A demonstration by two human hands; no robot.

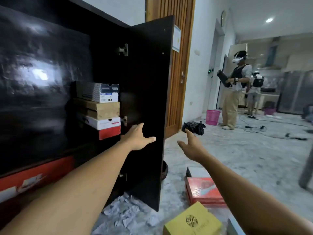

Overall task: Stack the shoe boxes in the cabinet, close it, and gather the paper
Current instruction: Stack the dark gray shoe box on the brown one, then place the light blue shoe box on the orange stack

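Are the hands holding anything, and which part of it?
Nothing is held. The left hand is spread open before the dark cabinet door; the right hand is open in air.

The dark cabinet (pixel 81 53) stands with its door (pixel 145 99) swung open. Inside, a grey box (pixel 97 92), a brown box (pixel 98 109) and a white-and-red box (pixel 103 124) are stacked. A red box (pixel 203 190) and a yellow box (pixel 193 221) lie on the floor, with crumpled paper (pixel 123 211) at the door's foot.
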